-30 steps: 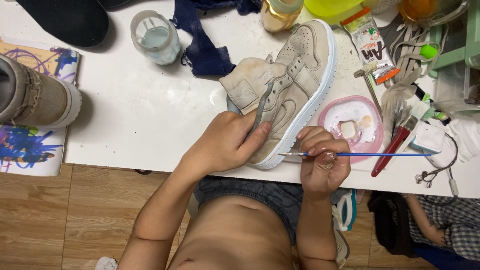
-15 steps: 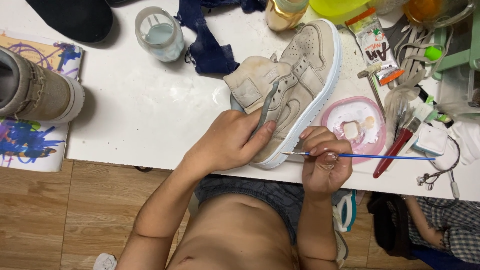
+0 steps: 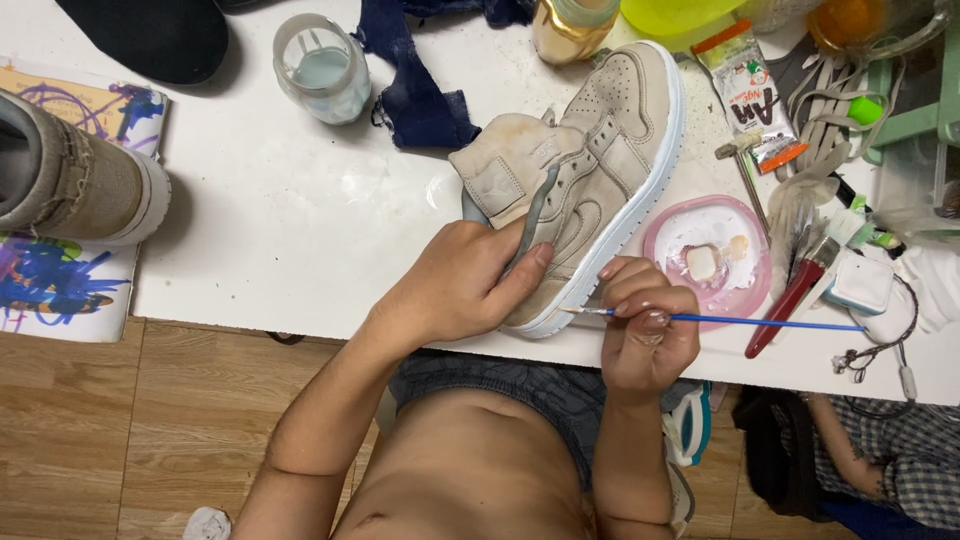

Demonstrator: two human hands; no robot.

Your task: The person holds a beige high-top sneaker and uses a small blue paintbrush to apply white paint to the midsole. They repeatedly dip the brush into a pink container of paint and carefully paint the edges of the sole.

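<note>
Beige and lying on its side at the desk [image 3: 300, 230] edge, the shoe [image 3: 585, 170] is sitting clenched in the left hand [image 3: 460, 285] while the right hand [image 3: 645, 335] is pinching a thin blue brush [image 3: 720, 320] against its white sole rim, which seems to be calling for short, steady strokes.

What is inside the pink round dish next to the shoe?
The pink dish holds white paint spread across its middle, with a small white lump and a tan blob on it. Brushes lie over its right edge, hiding that part. The right hand holds a blue brush just below it.
</note>
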